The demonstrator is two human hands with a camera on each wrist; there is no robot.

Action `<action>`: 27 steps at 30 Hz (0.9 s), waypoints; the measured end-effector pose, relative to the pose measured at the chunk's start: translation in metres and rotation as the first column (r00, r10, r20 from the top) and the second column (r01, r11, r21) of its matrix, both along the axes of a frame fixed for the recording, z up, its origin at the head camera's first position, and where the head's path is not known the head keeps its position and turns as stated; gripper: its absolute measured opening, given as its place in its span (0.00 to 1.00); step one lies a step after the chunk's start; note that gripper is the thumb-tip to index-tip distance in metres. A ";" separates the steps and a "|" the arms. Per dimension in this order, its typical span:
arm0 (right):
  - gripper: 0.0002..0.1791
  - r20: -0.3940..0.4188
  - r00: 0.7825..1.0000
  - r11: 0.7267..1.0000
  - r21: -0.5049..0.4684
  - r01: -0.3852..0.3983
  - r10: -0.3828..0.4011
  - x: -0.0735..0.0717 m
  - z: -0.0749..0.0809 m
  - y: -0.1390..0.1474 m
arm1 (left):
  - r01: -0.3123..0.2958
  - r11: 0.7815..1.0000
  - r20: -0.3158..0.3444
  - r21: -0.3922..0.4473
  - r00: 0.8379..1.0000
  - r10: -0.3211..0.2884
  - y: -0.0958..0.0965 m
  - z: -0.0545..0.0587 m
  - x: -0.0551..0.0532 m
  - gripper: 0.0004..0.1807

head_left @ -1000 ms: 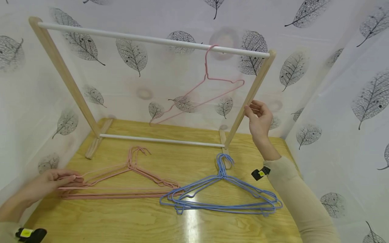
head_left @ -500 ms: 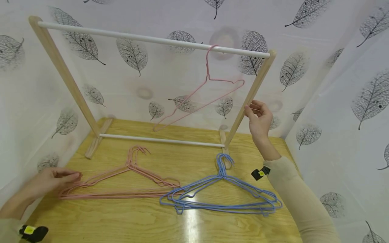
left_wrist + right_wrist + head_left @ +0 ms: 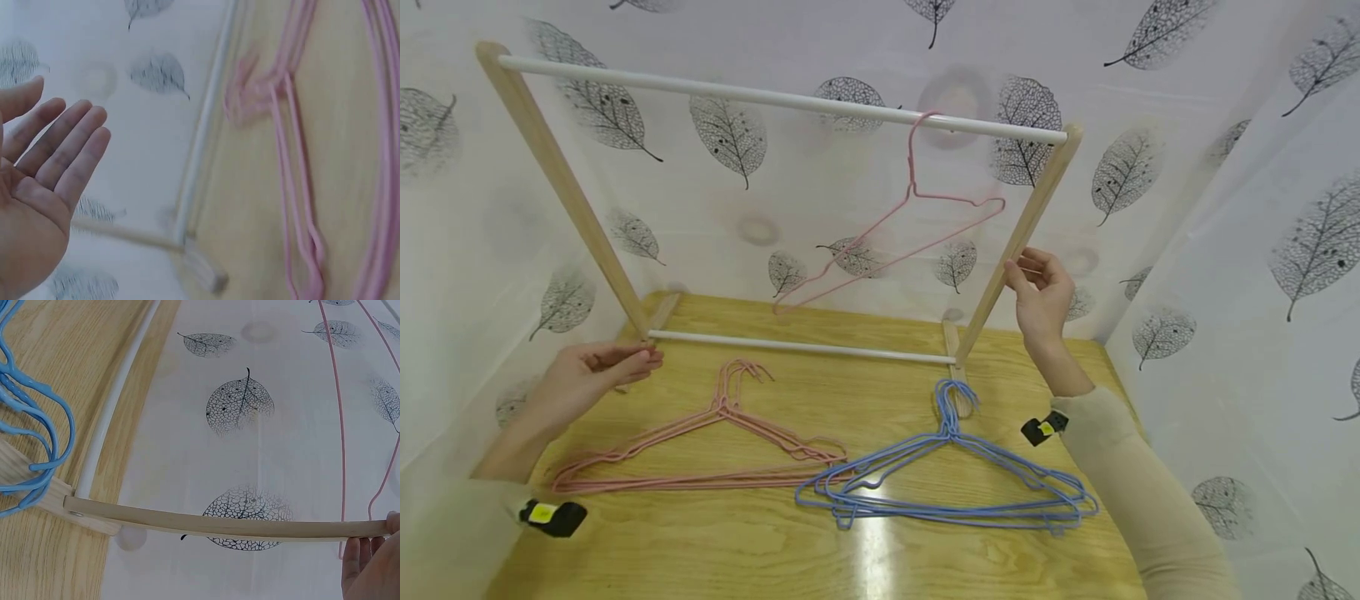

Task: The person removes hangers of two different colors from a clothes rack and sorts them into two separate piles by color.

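Observation:
My right hand [image 3: 1042, 300] holds the right wooden post [image 3: 1039, 204] of a hanger rack between thumb and fingers; the right wrist view shows the same grip on the post [image 3: 250, 528]. The left hand [image 3: 591, 379] is raised over the table's left side, overlapping the foot of the left post in the head view. In the left wrist view its palm [image 3: 44, 181] faces the camera, with extended fingers and nothing in them. Below it lies a pile of pink hangers [image 3: 722, 409]. One pink hanger [image 3: 912, 188] hangs tilted on the rack's white top rail [image 3: 737, 92].
A stack of blue hangers [image 3: 949, 425] lies right of the pink pile, overlapping its end. A lower white rail [image 3: 797, 346] joins the rack's feet. The wooden table [image 3: 737, 550] is enclosed by leaf-patterned sheets [image 3: 1195, 250].
My left hand has let go of the pink hangers' left corner and moved up and right toward the left post. The hanging pink hanger has swayed slightly. My right hand has stayed put.

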State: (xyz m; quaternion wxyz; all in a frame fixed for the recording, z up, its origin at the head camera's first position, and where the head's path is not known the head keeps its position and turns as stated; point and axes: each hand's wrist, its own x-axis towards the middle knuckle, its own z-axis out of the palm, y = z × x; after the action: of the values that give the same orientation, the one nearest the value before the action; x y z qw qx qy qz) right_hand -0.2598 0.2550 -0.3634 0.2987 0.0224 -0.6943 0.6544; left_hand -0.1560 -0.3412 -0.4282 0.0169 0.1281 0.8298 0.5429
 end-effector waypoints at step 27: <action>0.11 -0.001 1.000 1.000 -0.007 0.003 -0.003 0.001 0.000 0.000 | 0.106 0.990 -0.198 0.095 0.976 -0.086 0.188 0.115 -0.086 0.18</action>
State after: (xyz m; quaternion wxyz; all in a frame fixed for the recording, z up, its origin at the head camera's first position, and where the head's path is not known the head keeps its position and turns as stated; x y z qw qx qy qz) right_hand -0.2591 0.2549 -0.3632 0.3001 0.0209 -0.6919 0.6563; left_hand -0.2422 -0.1534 -0.3135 -0.0443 0.2210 0.7908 0.5691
